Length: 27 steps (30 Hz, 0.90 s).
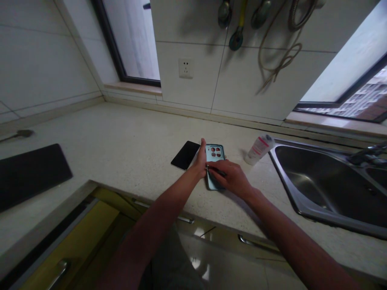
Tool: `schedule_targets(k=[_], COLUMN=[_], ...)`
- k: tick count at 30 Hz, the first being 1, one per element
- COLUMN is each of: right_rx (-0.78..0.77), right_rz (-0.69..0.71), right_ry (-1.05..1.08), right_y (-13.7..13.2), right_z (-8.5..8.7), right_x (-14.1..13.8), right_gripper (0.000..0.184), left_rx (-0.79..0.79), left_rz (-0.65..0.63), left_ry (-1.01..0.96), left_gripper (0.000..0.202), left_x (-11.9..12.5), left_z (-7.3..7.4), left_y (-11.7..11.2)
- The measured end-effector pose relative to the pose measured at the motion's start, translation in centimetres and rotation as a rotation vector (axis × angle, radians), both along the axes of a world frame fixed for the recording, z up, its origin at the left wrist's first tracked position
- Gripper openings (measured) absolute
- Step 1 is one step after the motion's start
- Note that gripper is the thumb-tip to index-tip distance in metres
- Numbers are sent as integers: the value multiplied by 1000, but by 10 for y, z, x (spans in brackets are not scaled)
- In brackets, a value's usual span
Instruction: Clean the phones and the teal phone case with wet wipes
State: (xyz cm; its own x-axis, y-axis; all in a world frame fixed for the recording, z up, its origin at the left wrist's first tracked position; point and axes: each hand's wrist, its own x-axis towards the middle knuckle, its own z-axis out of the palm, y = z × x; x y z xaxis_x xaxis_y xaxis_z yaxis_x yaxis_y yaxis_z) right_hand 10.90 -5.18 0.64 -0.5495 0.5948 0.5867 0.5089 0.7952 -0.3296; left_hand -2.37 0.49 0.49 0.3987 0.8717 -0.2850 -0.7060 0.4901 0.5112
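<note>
Head view: pale-blue phone case (214,158) on countertop (136,141); left hand (200,162) edge-on at its left side, finger opening unclear; right hand (232,174) pinching slim dark object (220,172) over it; black-screened device (185,154) alongside.

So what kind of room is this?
It looks like a kitchen. There's a metal sink with a tap, a long pale countertop, and yellowish cabinets underneath.
</note>
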Motion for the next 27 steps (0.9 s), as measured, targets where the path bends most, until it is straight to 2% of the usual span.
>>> schedule_targets(k=[4, 10, 18, 23, 27], right_rx=[29, 7, -50, -34, -25], right_rz=[116, 280, 215, 133, 119], right_ry=[-90, -147, -280, -305, -331], right_y=[-3, -5, 4, 8, 12], right_z=[3, 14, 18, 23, 21], right_x=[0, 4, 23, 35, 36], right_gripper=[22, 25, 24, 18, 13], left_rx=[-20, 35, 66, 47, 43], left_rz=[57, 3, -57, -54, -50], left_ry=[-13, -6, -26, -16, -20], left_gripper=[79, 80, 81, 82, 81], left_x=[-9, -16, -17, -18, -17], left_z=[1, -4, -7, -7, -6], left_y=[5, 8, 9, 12, 11])
